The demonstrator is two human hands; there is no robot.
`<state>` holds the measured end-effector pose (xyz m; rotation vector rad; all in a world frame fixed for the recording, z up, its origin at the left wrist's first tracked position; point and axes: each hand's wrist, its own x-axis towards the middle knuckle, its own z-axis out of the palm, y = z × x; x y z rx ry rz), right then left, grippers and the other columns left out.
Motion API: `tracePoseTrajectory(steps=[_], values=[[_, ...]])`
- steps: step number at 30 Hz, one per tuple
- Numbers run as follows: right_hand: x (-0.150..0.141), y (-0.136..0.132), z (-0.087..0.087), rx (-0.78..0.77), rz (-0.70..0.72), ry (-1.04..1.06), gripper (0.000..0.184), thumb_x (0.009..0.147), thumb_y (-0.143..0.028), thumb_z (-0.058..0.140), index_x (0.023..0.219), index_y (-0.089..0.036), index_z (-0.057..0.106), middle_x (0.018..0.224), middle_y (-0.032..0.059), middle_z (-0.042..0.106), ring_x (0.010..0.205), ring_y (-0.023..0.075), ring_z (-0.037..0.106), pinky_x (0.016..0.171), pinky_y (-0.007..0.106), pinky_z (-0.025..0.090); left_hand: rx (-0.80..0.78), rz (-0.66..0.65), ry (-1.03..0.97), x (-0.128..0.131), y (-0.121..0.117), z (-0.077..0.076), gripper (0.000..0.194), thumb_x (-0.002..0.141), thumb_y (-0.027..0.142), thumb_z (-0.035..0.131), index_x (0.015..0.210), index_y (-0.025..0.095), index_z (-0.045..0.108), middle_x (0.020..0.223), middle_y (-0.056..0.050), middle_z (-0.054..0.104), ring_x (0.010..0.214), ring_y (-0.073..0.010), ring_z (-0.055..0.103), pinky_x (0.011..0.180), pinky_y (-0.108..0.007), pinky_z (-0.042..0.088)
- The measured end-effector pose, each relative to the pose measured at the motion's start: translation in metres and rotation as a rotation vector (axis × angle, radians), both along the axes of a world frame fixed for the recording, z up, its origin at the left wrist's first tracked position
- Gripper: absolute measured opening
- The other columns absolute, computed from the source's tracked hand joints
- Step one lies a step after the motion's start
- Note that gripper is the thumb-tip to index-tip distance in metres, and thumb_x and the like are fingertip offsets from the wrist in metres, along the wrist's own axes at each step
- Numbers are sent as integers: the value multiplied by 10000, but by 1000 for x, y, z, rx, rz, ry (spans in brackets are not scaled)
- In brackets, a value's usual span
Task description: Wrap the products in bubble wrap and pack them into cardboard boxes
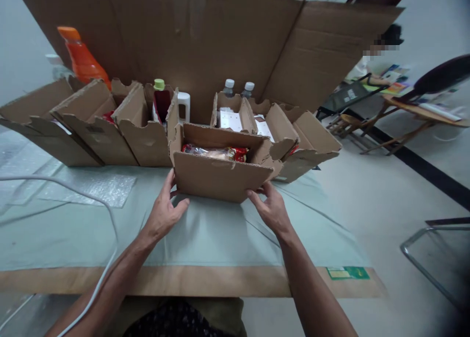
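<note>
In the middle of the head view stands an open-topped cardboard box [220,178], low at the front. Inside it lie clear and red shiny packages [215,153]. At the box's lower left corner is my left hand [167,207], its fingers against the side and its thumb stretched out near the bottom edge. My right hand [271,207] grips the lower right corner, thumb on the front and the other fingers partly hidden behind. Whether the box rests on the table or is slightly raised I cannot tell.
More cardboard boxes [147,143] stand in a row behind, holding an orange bottle [84,58], white-capped bottles [228,86] and white packages [230,120]. A large cardboard panel [235,38] rises behind them. Bubble wrap [91,185] and a white cable [106,204] lie left. A person sits far right.
</note>
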<state>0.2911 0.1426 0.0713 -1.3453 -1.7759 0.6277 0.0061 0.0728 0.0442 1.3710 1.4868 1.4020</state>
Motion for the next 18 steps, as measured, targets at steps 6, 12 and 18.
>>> tracePoseTrajectory(steps=[6,12,18], values=[[3,-59,-10,-30,-102,-167,315,934,-480,594,1040,-220,737,950,101,804,791,262,753,696,391,600,-75,49,225,-34,-49,-7,593,877,318,626,1450,193,540,1500,-165,565,1368,-304,561,1106,-501,500],[-106,-64,-6,135,592,-302,237,992,-245,541,1104,-264,748,1035,63,802,945,252,747,860,412,591,8,188,306,-68,-103,-16,283,924,273,596,1167,211,727,1264,-113,727,1206,-259,675,1058,-461,549],[-269,-13,0,152,772,-611,341,966,-125,514,1240,-218,695,1292,106,717,1146,272,632,983,416,501,3,316,289,-96,-130,-15,258,933,262,583,1137,210,732,1223,-91,744,1161,-239,696,1010,-409,576]])
